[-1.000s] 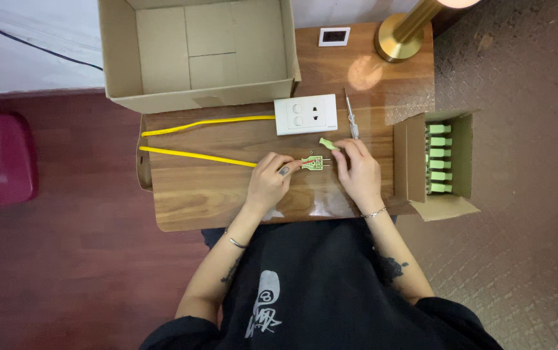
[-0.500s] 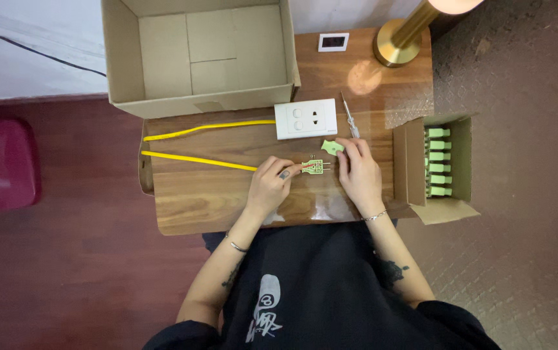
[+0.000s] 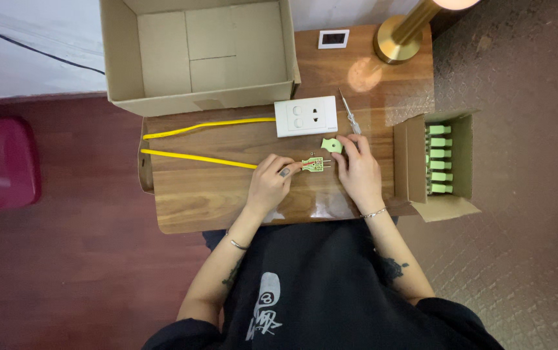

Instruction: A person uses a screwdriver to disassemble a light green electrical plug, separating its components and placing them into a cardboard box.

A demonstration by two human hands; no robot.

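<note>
The open plug base [image 3: 315, 164] lies flat on the wooden table [image 3: 214, 194], between my two hands. It is a small pale green piece with metal contacts showing inside and a touch of red at its left end, where the yellow cable [image 3: 198, 158] runs into it. My left hand [image 3: 271, 183] pinches the cable end and the left edge of the base between thumb and forefinger, holding them down against the table. My right hand [image 3: 356, 170] rests just to the right of the base, fingers curled loosely; its fingertips reach up to the green plug cover [image 3: 332, 146], a rounded pale green piece lying just above and to the right of the base. I cannot tell whether those fingers actually grip the cover or only touch it.

The yellow cable runs left across the table, bends back at the table's edge and returns to the white switch-and-socket plate [image 3: 306, 116] above my hands. A screwdriver [image 3: 349, 112] lies just right of that plate. Farther right sits a small cardboard box [image 3: 415, 162] with a row of green plugs [image 3: 439, 159] in it. A large empty carton [image 3: 201, 58] stands at the table's far side, with a brass lamp base [image 3: 398, 40] to its right.
</note>
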